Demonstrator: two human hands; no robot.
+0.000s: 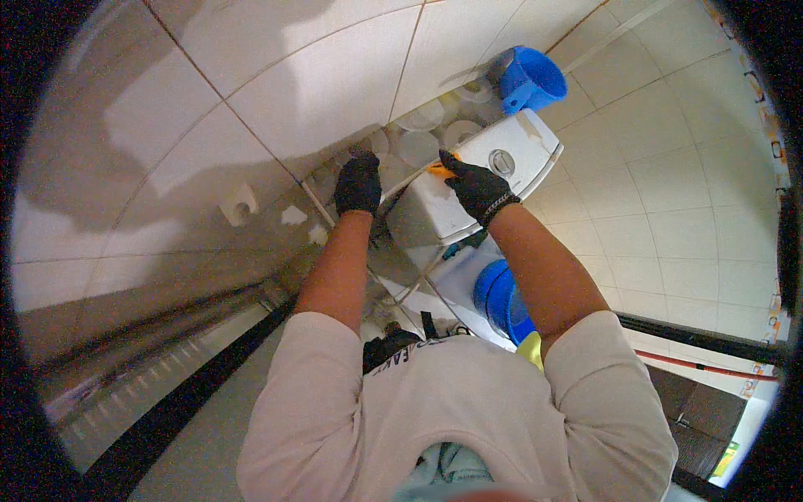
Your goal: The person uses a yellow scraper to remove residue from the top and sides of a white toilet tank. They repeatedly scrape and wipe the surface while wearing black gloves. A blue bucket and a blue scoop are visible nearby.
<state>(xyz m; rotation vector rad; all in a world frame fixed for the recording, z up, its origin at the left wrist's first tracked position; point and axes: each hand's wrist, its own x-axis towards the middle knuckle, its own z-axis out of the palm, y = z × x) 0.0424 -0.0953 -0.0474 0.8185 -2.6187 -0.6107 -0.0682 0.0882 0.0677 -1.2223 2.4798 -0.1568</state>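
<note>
A white toilet cistern (452,210) stands before me against the tiled wall, with a round flush button (501,162) on its lid. My right hand (482,191), in a black glove with a chain bracelet at the wrist, rests on the lid. Its fingers hold an orange cloth (442,169) at the lid's wall-side edge. My left hand (359,185), also black-gloved, is curled over the ledge (418,147) between cistern and wall. Whether anything is inside that hand cannot be seen. Pale round shapes mark the ledge's surface.
At the ledge's far end sits a blue dipper (533,81) with a handle. A blue bucket (495,295) is below my right forearm. On the left wall is a pale fixture (239,206), near white patches (293,215). A dark bar (188,389) crosses the lower left.
</note>
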